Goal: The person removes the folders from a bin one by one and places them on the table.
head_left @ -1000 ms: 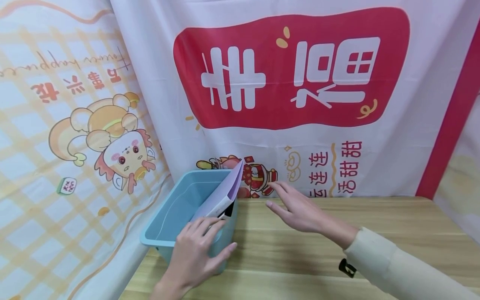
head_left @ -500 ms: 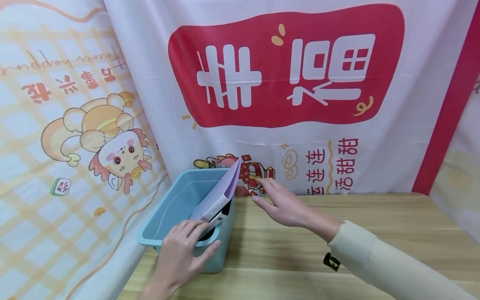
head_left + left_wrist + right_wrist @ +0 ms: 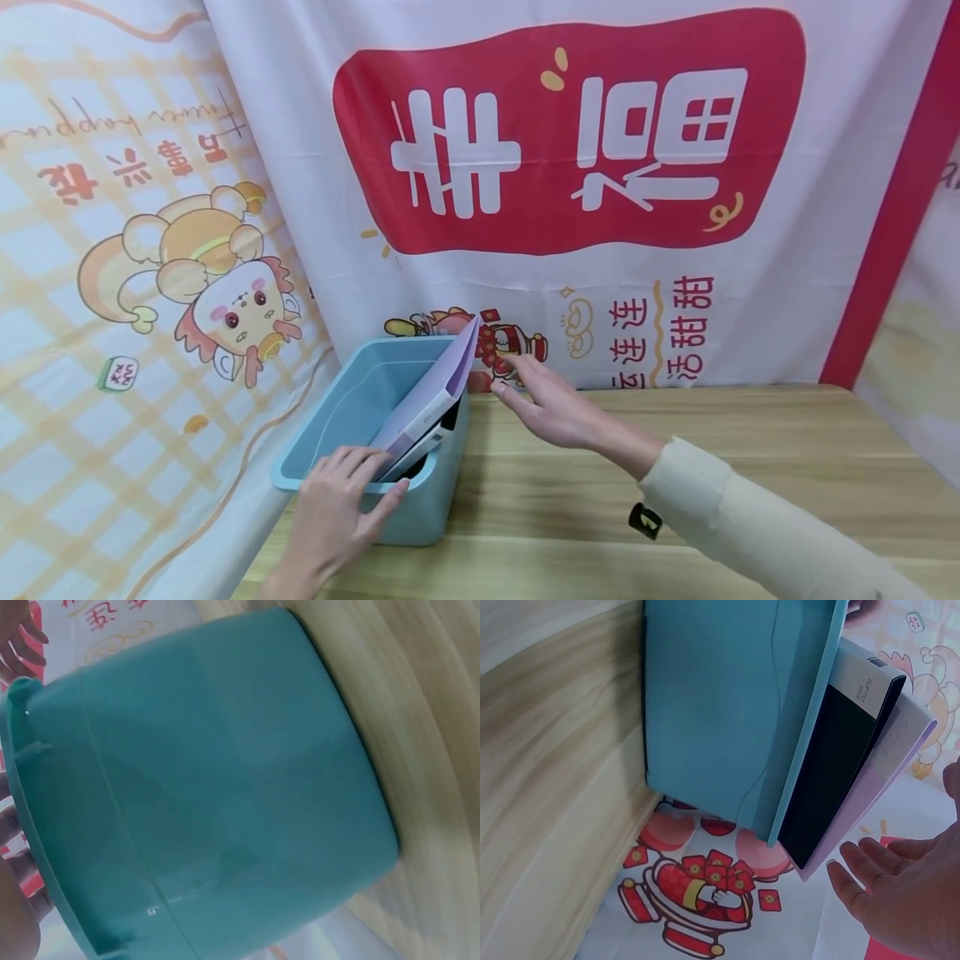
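Observation:
A light blue plastic bin (image 3: pixel 444 504) stands on the tabletop, left of centre in the head view. Inside it a purple file folder (image 3: pixel 431 392) leans slantwise, its top corner sticking up past the far right rim. Against its right side lies a black file folder (image 3: pixel 840 750) with a white end. My left hand (image 3: pixel 330 508) is over the near rim, fingers loosely bent with the tips beside the folders' lower end, thumb spread outside the bin. Right of the purple folder my right hand (image 3: pixel 551 404) hovers, fingers extended and holding nothing.
The wooden table (image 3: pixel 600 517) runs to the right of the bin. Behind it hangs a white cloth (image 3: pixel 832 208) with a red panel, and a checked cloth (image 3: pixel 45 350) closes off the left side, close to the bin. A small black clip (image 3: pixel 645 521) shows at the right sleeve.
My left hand has slid left along the near rim, uncovering more of the folders' lower end. The right hand has come left, nearer the purple folder. The head view has shifted slightly.

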{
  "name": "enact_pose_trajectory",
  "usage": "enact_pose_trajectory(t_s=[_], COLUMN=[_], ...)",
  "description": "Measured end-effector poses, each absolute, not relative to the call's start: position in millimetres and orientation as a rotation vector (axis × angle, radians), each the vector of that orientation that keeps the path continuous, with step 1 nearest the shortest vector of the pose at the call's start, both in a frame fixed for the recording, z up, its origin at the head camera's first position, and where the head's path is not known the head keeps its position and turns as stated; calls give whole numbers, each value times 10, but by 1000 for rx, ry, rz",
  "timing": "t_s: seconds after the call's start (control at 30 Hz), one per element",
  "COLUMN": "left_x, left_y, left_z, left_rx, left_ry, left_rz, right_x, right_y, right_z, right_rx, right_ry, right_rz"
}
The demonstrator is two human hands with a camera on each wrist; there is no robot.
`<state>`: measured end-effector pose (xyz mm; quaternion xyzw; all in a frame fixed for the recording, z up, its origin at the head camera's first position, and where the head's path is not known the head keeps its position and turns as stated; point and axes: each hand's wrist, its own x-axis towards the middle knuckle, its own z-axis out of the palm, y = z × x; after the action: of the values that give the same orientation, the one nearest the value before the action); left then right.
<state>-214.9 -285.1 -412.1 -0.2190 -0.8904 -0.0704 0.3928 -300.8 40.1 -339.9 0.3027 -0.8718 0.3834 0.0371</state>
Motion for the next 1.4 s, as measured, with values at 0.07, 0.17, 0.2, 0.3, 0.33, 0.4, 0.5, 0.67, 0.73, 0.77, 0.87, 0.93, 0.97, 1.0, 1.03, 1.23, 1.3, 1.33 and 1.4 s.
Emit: enact_pose_trajectory(t_s=[0.07,0.17,0.2,0.3,0.33,0.4,0.5,0.67,0.73,0.77,0.87,0.93,0.97,1.0,1.03,1.23,1.3,1.33,1.4], left_x=[-2158,-2170,-2174,-2184,-2186,-2194,-2211,-2219,-2217,-2215,-2216,-2213,-2211,-2211,-2212,-2262,-2282,-2284,-2286], left_y=[-2885,-2935,-2949,-2989,-3000,-3021,-3049,-3088,-3106,-3116,-3142,-3158,-3166,-3173,-3180,-3197,-3195,-3194,-3197], left_z=[-4143,-4177,-4187,-4214,-4222,-4240,-4258,-4286,-4297,-4304,-4325,-4338,-4345,-4352,-4360,-4401,-4400,-4407,-4419], left_rx=[-550,-540,-539,-530,-529,-525,-528,-540,-544,-545,-549,-554,-557,-561,-563,-608,-627,-628,-626], left_ry=[-2263,-2269,-2270,-2268,-2266,-2263,-2257,-2245,-2239,-2235,-2216,-2204,-2197,-2191,-2188,-2118,-2089,-2081,-2081], left_rz=[-180,-172,-170,-160,-157,-150,-138,-117,-108,-101,-79,-64,-55,-49,-45,-43,-45,-49,-58], right_x=[-3018,-3031,-3033,-3031,-3028,-3024,-3026,-3042,-3045,-3045,-3042,-3037,-3035,-3033,-3031,-3046,-3048,-3049,-3049], right_y=[385,354,343,304,292,270,230,172,152,142,113,90,77,64,54,12,4,-5,-24], right_z=[-3412,-3424,-3424,-3413,-3406,-3399,-3364,-3362,-3368,-3371,-3372,-3373,-3376,-3377,-3375,-3372,-3374,-3373,-3369], right_rx=[939,957,960,976,978,989,1014,1051,1051,1050,1049,1055,1057,1057,1058,1045,1034,1030,1023], right_ry=[-2665,-2652,-2649,-2628,-2624,-2608,-2589,-2552,-2548,-2549,-2545,-2534,-2524,-2520,-2518,-2532,-2535,-2542,-2551], right_rz=[1220,1280,1298,1374,1398,1445,1483,1513,1525,1535,1562,1577,1581,1577,1576,1597,1599,1596,1587])
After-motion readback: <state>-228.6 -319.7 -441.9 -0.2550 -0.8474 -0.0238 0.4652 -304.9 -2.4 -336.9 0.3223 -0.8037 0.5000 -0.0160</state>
